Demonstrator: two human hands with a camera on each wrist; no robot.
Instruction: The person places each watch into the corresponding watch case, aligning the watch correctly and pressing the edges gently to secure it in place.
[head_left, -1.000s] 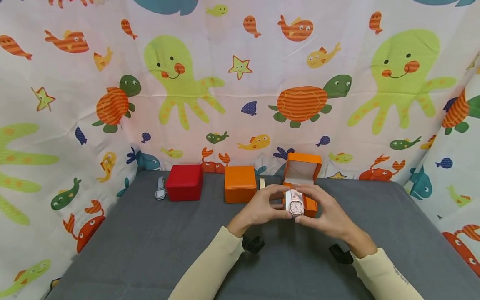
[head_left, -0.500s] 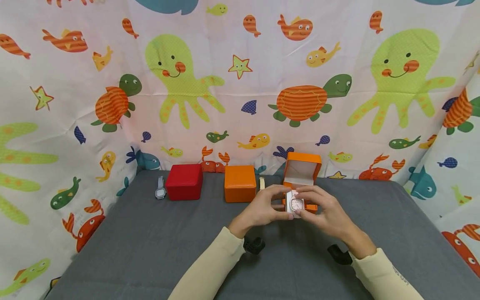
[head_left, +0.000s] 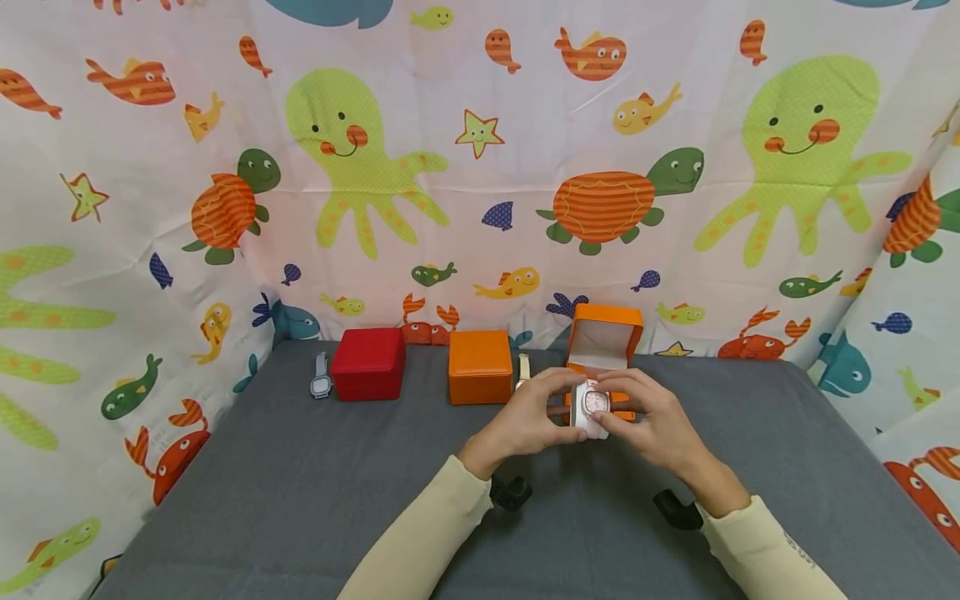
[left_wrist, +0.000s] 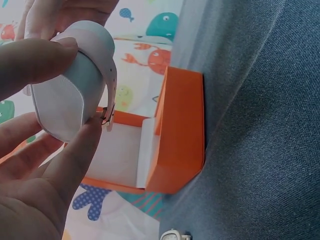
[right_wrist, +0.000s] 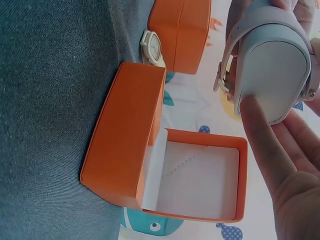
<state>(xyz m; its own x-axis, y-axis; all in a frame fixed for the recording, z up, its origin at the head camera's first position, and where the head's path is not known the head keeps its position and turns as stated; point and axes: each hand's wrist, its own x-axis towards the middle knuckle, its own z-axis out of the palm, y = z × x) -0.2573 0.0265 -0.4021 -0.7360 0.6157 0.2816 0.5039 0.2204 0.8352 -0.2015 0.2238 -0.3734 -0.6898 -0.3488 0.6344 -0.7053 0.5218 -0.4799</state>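
Between both hands is a wristwatch (head_left: 597, 402) with a pale pink strap (left_wrist: 102, 62), wrapped around a white watch cushion (left_wrist: 57, 105). My left hand (head_left: 528, 412) grips the cushion from the left, thumb on its near side and fingers beneath in the left wrist view. From the right, my right hand (head_left: 648, 417) holds the watch, with its thumb at the lower edge of the dial and a finger (right_wrist: 265, 135) against the cushion's flat end. The strap's buckle (right_wrist: 221, 82) hangs on the far side. Behind the hands an orange watch box (right_wrist: 122, 125) stands with its lid raised, showing a white lining.
A closed orange box (head_left: 480, 367) stands left of the open one, with a cream-strapped watch (head_left: 523, 364) between them. Farther left are a red box (head_left: 367, 364) and a silver-grey watch (head_left: 321, 383). A patterned cloth (head_left: 480, 208) hangs behind the grey-covered table (head_left: 300, 500).
The watch and cushion have tilted and turned slightly between the hands. The right thumb has moved from below the watch onto the dial's edge. The boxes and other watches stay put.
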